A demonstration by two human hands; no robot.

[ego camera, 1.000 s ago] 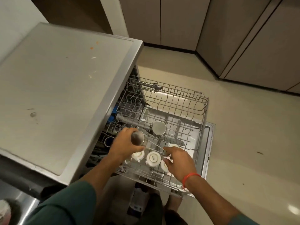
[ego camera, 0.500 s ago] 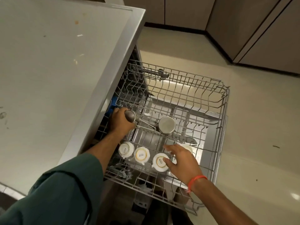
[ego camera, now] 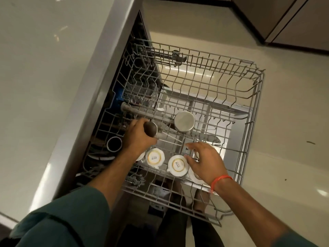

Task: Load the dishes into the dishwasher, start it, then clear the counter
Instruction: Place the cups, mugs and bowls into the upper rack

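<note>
Gripping a small steel cup [ego camera: 151, 131] upside down, the left hand [ego camera: 138, 135] has its fingers curled round it near the left side of the pulled-out upper rack [ego camera: 256, 90], just beside the cabinet edge. That cup looks like the piece being placed now. Just right of it another steel cup [ego camera: 184, 121] already sits mouth-down on the wires, and nearer the person a row of white cups [ego camera: 155, 157] stands inverted, their printed bases facing up.

The right hand [ego camera: 206, 163] hovers with spread, relaxed fingers over the right end of that row; it appears to hold nothing, though whether a fingertip touches a white cup I cannot tell.

To seat the cup well, I'd say it should go down rim-first between the tines, clear of its steel neighbour, and tilted only as the rack tilts it, so water drains. The free hand could steady the white cups if the rack jolts.

Below, a dark ring-shaped item [ego camera: 114, 143] shows in the lower rack. The pale counter [ego camera: 44, 77] runs along the left, with tiled floor [ego camera: 284, 139] beyond.
</note>
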